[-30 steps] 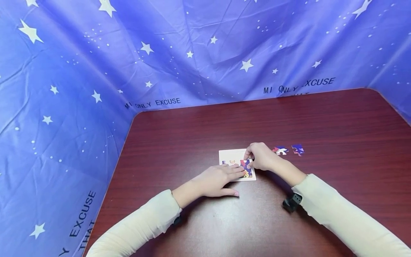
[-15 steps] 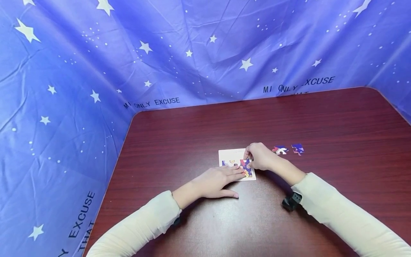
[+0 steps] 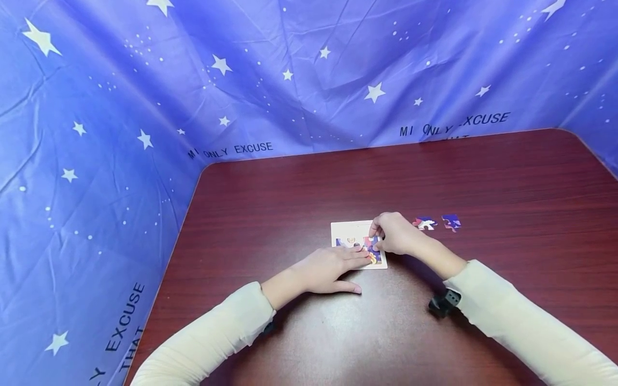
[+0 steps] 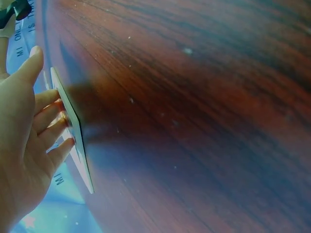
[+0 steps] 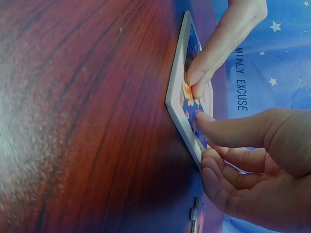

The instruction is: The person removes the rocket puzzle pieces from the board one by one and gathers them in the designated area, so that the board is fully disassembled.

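A small white-framed jigsaw board (image 3: 345,229) lies flat on the table, its purple picture partly covered by both hands. My left hand (image 3: 325,269) rests over the board's lower part, fingers straight and fingertips touching the picture; its thumb lies apart, off the board's near side. At the right edge my right hand (image 3: 398,233) has its thumb and curled fingers about a purple-and-red puzzle piece (image 3: 370,241). In the right wrist view the right thumb (image 5: 233,130) touches the picture surface, while the other fingers curl at the frame's edge. How firmly the piece sits cannot be seen.
Two loose puzzle pieces lie right of the board: a white-and-red one (image 3: 425,223) close to the right hand and a purple one (image 3: 451,222) farther out. The dark red wooden table (image 3: 299,198) meets a blue star-printed curtain (image 3: 299,69) at its back and left.
Both hands keep nearly the same places on the board. The left fingers have shifted very slightly, baring a bit more of the picture since the first frame. The head view has tilted a little.
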Tool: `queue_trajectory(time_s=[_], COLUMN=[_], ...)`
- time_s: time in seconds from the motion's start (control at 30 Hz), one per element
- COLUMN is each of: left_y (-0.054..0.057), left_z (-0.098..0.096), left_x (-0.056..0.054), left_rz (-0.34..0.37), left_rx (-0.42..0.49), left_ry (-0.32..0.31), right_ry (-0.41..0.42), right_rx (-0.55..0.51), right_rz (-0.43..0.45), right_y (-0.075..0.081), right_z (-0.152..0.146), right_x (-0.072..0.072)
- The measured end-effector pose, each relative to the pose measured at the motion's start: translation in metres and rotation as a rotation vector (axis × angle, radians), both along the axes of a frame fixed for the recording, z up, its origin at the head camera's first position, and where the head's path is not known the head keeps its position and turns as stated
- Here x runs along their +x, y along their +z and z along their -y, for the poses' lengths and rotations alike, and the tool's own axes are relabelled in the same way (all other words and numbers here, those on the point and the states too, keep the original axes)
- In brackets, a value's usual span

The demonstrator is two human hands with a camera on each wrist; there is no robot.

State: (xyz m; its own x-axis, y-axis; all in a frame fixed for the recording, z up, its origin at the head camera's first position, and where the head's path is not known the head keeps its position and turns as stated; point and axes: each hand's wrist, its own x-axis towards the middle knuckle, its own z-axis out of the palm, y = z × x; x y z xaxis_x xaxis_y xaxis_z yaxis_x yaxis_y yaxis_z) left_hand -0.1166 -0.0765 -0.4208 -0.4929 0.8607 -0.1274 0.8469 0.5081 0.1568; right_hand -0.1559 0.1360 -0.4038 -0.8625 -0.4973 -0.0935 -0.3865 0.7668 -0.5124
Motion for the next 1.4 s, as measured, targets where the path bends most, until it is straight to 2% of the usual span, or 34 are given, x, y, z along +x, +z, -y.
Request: queue_trajectory(time_s=[0.17, 0.33, 0.6, 0.77, 1.2, 1.4], left_y=[0.001, 0.003, 0.005, 0.003, 0.002, 0.002], left_z=[-0.001, -0.001, -0.004, -0.004, -0.003, -0.003], left_x=[-0.001, -0.003, -0.004, -0.004, -0.002, -0.002], left_rz=[0.009, 0.011, 0.0, 0.002, 0.005, 0.014], left_rx=[-0.006, -0.009, -0.009, -0.013, -0.012, -0.015], left_ry=[0.005, 0.004, -0.007, 0.002, 0.007, 0.011], right_ry=[-0.015, -0.065, -0.077, -0.078, -0.115, -0.151], right_rx=[-0.045, -0.113, -0.093, -0.117, -0.2, -0.241], right_rz=[0.03, 0.069, 0.048, 0.034, 0.069, 0.118], right_y=[0.001, -0.003, -0.007, -0.008, -0.012, -0.011], right_z=[-0.004, -0.008, -0.009, -0.009, -0.013, -0.012], right_x=[-0.001, -0.003, -0.003, -0.003, 0.002, 0.003])
